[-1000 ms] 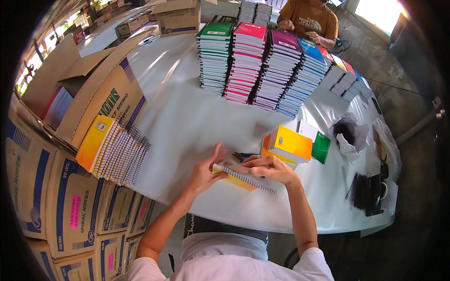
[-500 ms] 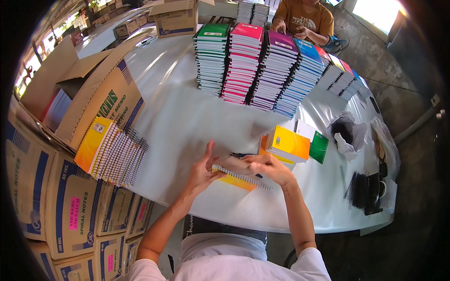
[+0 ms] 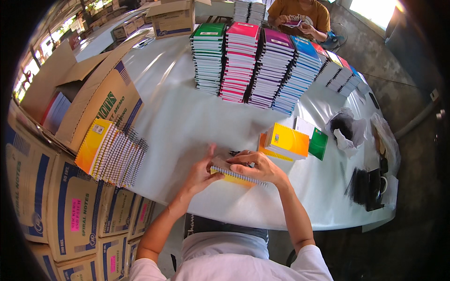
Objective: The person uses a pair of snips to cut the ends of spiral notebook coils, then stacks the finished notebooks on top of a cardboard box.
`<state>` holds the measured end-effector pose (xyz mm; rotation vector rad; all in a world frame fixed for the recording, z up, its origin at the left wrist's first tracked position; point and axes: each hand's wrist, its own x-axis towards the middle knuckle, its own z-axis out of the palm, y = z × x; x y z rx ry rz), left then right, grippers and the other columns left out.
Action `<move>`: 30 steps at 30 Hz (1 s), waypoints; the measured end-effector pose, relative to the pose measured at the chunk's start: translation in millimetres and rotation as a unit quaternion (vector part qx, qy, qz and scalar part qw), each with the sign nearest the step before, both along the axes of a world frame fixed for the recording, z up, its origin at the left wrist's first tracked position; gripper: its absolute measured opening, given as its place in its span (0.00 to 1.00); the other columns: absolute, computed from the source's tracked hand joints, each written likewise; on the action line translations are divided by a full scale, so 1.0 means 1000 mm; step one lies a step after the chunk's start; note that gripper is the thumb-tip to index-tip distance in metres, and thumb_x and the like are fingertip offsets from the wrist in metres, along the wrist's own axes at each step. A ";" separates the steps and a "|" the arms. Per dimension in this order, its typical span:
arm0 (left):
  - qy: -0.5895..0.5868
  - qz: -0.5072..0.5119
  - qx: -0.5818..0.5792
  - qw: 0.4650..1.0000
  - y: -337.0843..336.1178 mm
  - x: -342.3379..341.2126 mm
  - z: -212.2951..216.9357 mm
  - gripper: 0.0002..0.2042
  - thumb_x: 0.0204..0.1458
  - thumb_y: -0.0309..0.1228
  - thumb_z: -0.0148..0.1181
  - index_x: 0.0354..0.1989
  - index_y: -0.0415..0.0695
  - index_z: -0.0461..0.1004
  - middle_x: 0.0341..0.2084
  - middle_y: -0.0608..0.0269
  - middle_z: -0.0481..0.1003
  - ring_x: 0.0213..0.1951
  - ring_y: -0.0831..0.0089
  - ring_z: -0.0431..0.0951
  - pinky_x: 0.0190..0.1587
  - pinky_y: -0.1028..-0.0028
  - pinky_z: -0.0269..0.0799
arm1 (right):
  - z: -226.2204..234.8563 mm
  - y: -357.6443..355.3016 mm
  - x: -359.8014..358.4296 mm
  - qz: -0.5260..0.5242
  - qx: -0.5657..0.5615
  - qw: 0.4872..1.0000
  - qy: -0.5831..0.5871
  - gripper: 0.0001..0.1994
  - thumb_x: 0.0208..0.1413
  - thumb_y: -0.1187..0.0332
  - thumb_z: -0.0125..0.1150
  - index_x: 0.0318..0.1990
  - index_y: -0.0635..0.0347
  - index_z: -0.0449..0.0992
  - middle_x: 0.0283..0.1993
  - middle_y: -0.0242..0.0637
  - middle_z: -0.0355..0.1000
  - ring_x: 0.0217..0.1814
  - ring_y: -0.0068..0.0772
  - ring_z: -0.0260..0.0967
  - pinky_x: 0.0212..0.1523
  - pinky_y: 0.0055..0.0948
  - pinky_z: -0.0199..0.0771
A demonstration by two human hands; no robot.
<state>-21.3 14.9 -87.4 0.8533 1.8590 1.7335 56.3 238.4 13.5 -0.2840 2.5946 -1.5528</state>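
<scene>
A small spiral notebook (image 3: 233, 176) with a yellow cover and a brownish upper sheet is between my hands at the near side of the table, its wire coil facing me. My left hand (image 3: 200, 174) holds its left end, thumb at the coil and other fingers raised behind. My right hand (image 3: 259, 167) is closed over its upper right part, fingers bent onto the brown sheet. A dark thin object (image 3: 233, 153) behind the notebook is mostly hidden. Yellow-orange notebooks (image 3: 288, 140) lie just beyond my right hand, beside a green-covered one (image 3: 318, 144).
Spiral notebooks (image 3: 110, 154) are stacked at left against an open carton (image 3: 112, 93); more cartons (image 3: 77, 206) stand below. Tall green, pink, purple and blue notebook stacks (image 3: 241, 61) line the far side. Black coils (image 3: 360, 187) and crumpled plastic (image 3: 347, 129) lie right. A person (image 3: 300, 21) works opposite.
The brown sheet has come down flatter over the notebook, and my right hand has shifted slightly left onto it. The person opposite now holds a purple item.
</scene>
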 end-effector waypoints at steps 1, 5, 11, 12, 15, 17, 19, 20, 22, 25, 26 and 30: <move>0.011 -0.012 -0.012 1.000 -0.002 -0.002 0.003 0.39 0.53 0.28 0.66 0.71 0.44 0.50 0.65 0.52 0.63 0.64 0.74 0.63 0.53 0.76 0.71 | 0.000 0.000 0.006 -0.024 0.019 0.998 0.048 0.21 0.56 0.53 0.63 0.48 0.61 0.81 0.45 0.47 0.76 0.43 0.38 0.72 0.43 0.30 0.72; 0.017 -0.034 -0.042 0.998 -0.006 0.000 0.022 0.26 0.59 0.32 0.60 0.65 0.40 0.63 0.61 0.56 0.69 0.62 0.74 0.67 0.55 0.76 0.69 | 0.019 0.022 0.051 -0.096 0.031 0.989 0.111 0.21 0.53 0.55 0.67 0.46 0.63 0.82 0.46 0.50 0.75 0.43 0.42 0.73 0.44 0.31 0.73; -0.038 0.065 0.077 0.994 -0.016 -0.003 0.050 0.22 0.60 0.28 0.57 0.63 0.44 0.67 0.61 0.56 0.70 0.64 0.69 0.66 0.62 0.74 0.61 | 0.010 0.090 0.140 -0.278 0.295 0.914 -0.002 0.20 0.45 0.56 0.74 0.43 0.59 0.83 0.46 0.48 0.75 0.47 0.46 0.72 0.55 0.45 0.64; -0.016 0.106 0.078 0.991 -0.023 -0.003 0.057 0.21 0.60 0.26 0.57 0.63 0.45 0.68 0.61 0.56 0.70 0.64 0.68 0.66 0.64 0.74 0.60 | -0.003 0.094 0.151 -0.295 0.354 0.887 -0.023 0.20 0.44 0.57 0.75 0.42 0.58 0.83 0.47 0.47 0.75 0.49 0.47 0.71 0.58 0.48 0.61; 0.215 0.108 -0.029 0.970 -0.032 -0.006 0.050 0.27 0.58 0.22 0.56 0.68 0.48 0.62 0.63 0.56 0.67 0.66 0.63 0.64 0.69 0.66 0.52 | -0.021 0.073 0.137 -0.288 0.461 0.833 0.102 0.15 0.46 0.62 0.72 0.43 0.52 0.83 0.51 0.43 0.74 0.59 0.47 0.66 0.62 0.46 0.56; 0.159 0.130 -0.060 0.977 -0.029 0.003 0.038 0.32 0.57 0.21 0.56 0.70 0.49 0.55 0.65 0.57 0.64 0.68 0.60 0.61 0.70 0.59 0.45 | -0.033 0.040 0.101 -0.289 0.364 0.875 0.137 0.15 0.49 0.65 0.70 0.46 0.50 0.81 0.54 0.40 0.73 0.63 0.45 0.64 0.63 0.42 0.58; 0.191 0.160 -0.119 0.961 -0.030 0.010 0.018 0.36 0.57 0.24 0.56 0.73 0.50 0.47 0.66 0.55 0.62 0.70 0.57 0.57 0.71 0.56 0.43 | -0.048 0.009 0.063 -0.217 0.279 0.918 0.181 0.19 0.51 0.65 0.67 0.52 0.51 0.77 0.57 0.45 0.69 0.61 0.49 0.64 0.61 0.47 0.62; 0.248 0.175 -0.161 0.939 -0.029 0.011 0.011 0.35 0.58 0.27 0.55 0.73 0.50 0.46 0.66 0.55 0.62 0.69 0.56 0.57 0.71 0.54 0.43 | -0.058 0.000 0.050 -0.207 0.328 0.898 0.207 0.19 0.52 0.66 0.66 0.53 0.51 0.76 0.57 0.46 0.68 0.60 0.50 0.64 0.60 0.48 0.63; 0.356 0.215 -0.242 0.877 -0.029 0.011 0.007 0.34 0.61 0.32 0.54 0.73 0.51 0.45 0.67 0.55 0.61 0.69 0.55 0.57 0.71 0.52 0.42 | -0.077 -0.009 0.026 -0.175 0.421 0.850 0.266 0.19 0.53 0.67 0.64 0.54 0.51 0.74 0.55 0.48 0.68 0.58 0.53 0.65 0.58 0.49 0.65; 0.366 0.191 -0.290 0.863 -0.028 0.011 0.014 0.32 0.64 0.42 0.49 0.73 0.51 0.45 0.68 0.55 0.58 0.68 0.49 0.58 0.69 0.47 0.46 | -0.087 -0.010 0.020 -0.177 0.400 0.866 0.242 0.20 0.54 0.67 0.64 0.55 0.50 0.71 0.57 0.51 0.62 0.56 0.57 0.62 0.57 0.51 0.63; 0.350 0.194 -0.280 0.873 -0.029 0.012 0.016 0.31 0.63 0.42 0.50 0.73 0.51 0.46 0.68 0.55 0.58 0.67 0.49 0.59 0.68 0.47 0.47 | -0.085 -0.012 0.020 -0.163 0.389 0.878 0.227 0.21 0.53 0.68 0.64 0.55 0.51 0.71 0.55 0.50 0.63 0.55 0.56 0.63 0.56 0.50 0.64; 0.310 0.210 -0.254 0.892 -0.028 0.014 0.020 0.30 0.63 0.43 0.50 0.72 0.50 0.49 0.67 0.56 0.61 0.65 0.48 0.62 0.67 0.46 0.50 | -0.066 -0.034 0.028 -0.132 0.241 0.945 0.179 0.22 0.50 0.72 0.63 0.55 0.56 0.70 0.51 0.49 0.63 0.51 0.53 0.64 0.51 0.46 0.67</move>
